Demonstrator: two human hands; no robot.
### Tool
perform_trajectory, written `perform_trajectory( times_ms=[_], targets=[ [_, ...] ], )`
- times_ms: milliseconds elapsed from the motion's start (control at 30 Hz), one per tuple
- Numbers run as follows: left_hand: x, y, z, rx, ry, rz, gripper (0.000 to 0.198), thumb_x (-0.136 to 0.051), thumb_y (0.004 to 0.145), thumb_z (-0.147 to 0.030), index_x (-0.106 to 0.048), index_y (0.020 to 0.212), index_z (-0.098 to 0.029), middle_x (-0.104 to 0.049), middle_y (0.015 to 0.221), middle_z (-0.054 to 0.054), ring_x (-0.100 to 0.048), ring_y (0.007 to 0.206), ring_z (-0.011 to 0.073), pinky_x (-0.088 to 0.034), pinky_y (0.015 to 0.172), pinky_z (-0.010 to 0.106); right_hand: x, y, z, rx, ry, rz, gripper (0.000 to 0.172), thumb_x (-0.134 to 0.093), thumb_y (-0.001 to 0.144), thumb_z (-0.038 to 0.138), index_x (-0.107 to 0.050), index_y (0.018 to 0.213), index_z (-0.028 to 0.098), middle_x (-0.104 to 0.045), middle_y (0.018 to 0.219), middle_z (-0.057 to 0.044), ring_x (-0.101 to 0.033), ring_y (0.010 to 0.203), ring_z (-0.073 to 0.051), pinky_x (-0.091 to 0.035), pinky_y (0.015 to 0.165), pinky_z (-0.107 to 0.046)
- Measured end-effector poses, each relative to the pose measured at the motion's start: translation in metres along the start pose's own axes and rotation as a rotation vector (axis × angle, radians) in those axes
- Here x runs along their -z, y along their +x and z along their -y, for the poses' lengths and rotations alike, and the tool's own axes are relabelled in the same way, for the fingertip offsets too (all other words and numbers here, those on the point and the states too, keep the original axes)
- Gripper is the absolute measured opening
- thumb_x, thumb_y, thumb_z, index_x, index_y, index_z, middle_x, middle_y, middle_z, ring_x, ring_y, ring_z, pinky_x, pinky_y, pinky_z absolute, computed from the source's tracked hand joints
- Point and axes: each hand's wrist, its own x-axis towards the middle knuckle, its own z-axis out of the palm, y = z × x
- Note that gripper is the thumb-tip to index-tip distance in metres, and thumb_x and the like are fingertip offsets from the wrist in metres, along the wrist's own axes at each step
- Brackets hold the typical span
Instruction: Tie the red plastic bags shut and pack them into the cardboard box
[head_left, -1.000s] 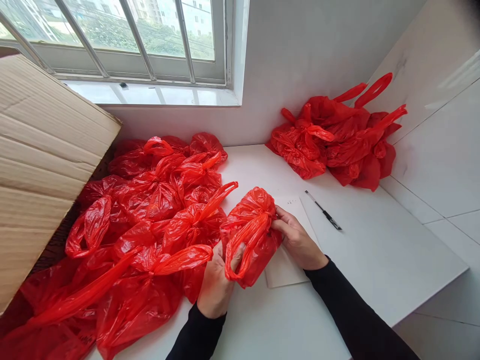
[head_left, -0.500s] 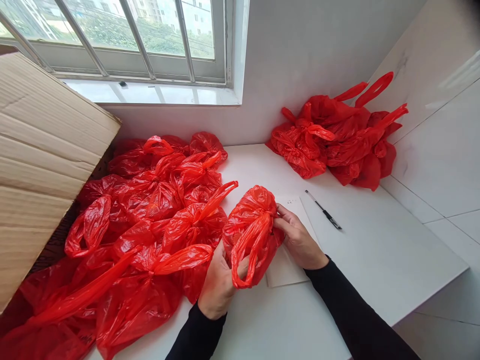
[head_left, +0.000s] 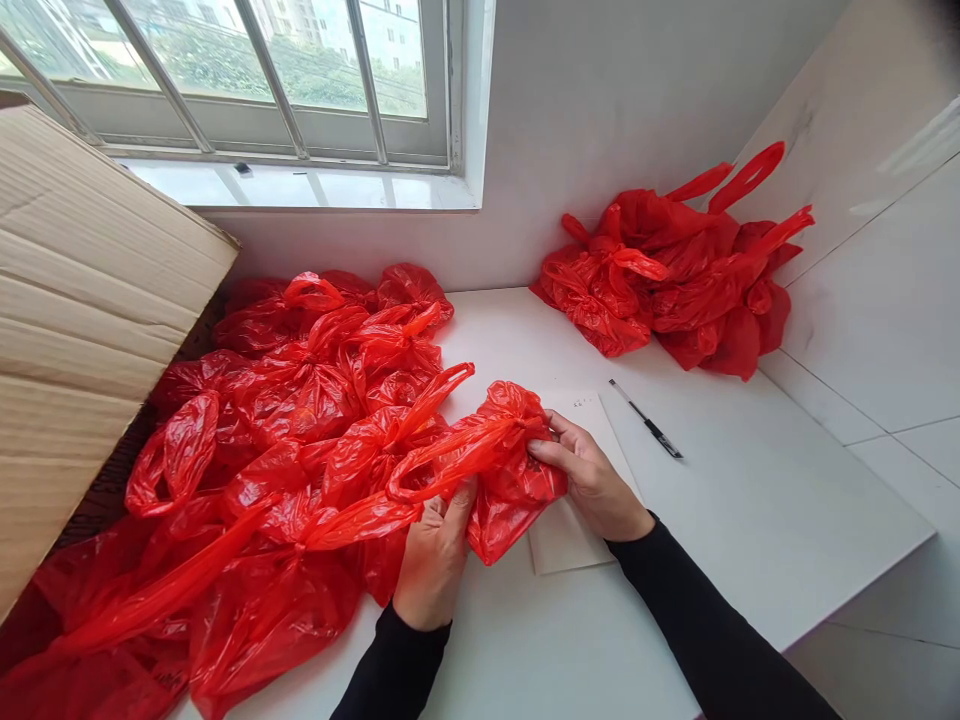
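Note:
A knotted red plastic bag (head_left: pixel 510 490) is held above the white table, its handle loop stretching left toward the pile. My right hand (head_left: pixel 589 470) is closed on the bag's right side near the knot, thumb in front. My left hand (head_left: pixel 435 555) grips the bag from below left, with its fingers partly hidden behind the plastic. What the bag contains cannot be made out. Close beside my left hand lies a heap of similar tied red bags (head_left: pixel 300 440). Under the held bag is a white paper pad (head_left: pixel 574 545), partly covered.
A black pen (head_left: pixel 646 420) lies right of the pad on the white table (head_left: pixel 750 520). Another pile of red bags (head_left: pixel 675 270) sits in the back right corner by the tiled wall. An open cardboard box (head_left: pixel 97 300) stands at left, below a barred window (head_left: pixel 300 70).
The held bag has turned, so its handle loop now points left instead of down toward me. My left thumb has come out of the loop. Both hands stay on the bag.

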Motion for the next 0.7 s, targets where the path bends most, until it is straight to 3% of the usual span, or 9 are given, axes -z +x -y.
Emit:
perform_trajectory(
  times_ms=[100,200,333,400,700],
  targets=[
    [-0.001,-0.002,-0.002,0.1,-0.134,0.011,0.046,-0.075,0.084,-0.048,-0.07,0.12,-0.019,-0.07,0.129,0.01,-0.062,0.122,0.0319,-0.056,0.099,0.042,0.0,0.0,0.0,-0.003,-0.008,-0.011,0.03,-0.069,0.093,0.027,-0.066,0.122,0.025,-0.074,0.111,-0.003,-0.069,0.093,-0.02,-0.052,0.084,-0.03],
    [-0.001,-0.007,-0.006,0.118,-0.189,0.025,0.041,-0.075,0.085,-0.041,-0.07,0.119,-0.019,-0.073,0.116,0.008,-0.067,0.109,0.029,-0.059,0.088,0.038,0.0,0.0,0.0,0.006,-0.018,-0.036,0.028,-0.069,0.093,0.028,-0.066,0.12,0.024,-0.073,0.111,-0.004,-0.069,0.091,-0.02,-0.052,0.083,-0.03],
    [0.0,-0.011,-0.009,0.156,-0.158,0.129,0.017,-0.08,0.078,-0.026,-0.071,0.089,-0.015,-0.069,0.082,0.002,-0.063,0.074,0.0155,-0.055,0.066,0.025,0.0,0.0,0.001,0.02,-0.016,-0.073,0.022,-0.068,0.094,0.031,-0.066,0.115,0.025,-0.073,0.108,-0.003,-0.069,0.092,-0.021,-0.052,0.083,-0.031],
    [0.001,-0.01,-0.008,0.164,-0.116,0.154,0.018,-0.082,0.076,-0.024,-0.068,0.082,-0.014,-0.064,0.073,0.0,-0.057,0.065,0.0115,-0.052,0.06,0.022,0.0,0.0,0.002,0.02,-0.018,-0.083,0.022,-0.069,0.093,0.032,-0.066,0.114,0.026,-0.074,0.107,-0.003,-0.069,0.093,-0.022,-0.053,0.084,-0.032],
    [0.003,-0.005,-0.002,0.166,-0.028,0.134,0.037,-0.082,0.079,-0.039,-0.068,0.103,-0.014,-0.073,0.104,0.009,-0.069,0.094,0.0227,-0.064,0.073,0.034,0.001,0.001,-0.001,0.032,-0.035,-0.097,0.028,-0.069,0.093,0.034,-0.066,0.119,0.025,-0.073,0.115,-0.005,-0.069,0.098,-0.023,-0.053,0.087,-0.034]
  ],
)
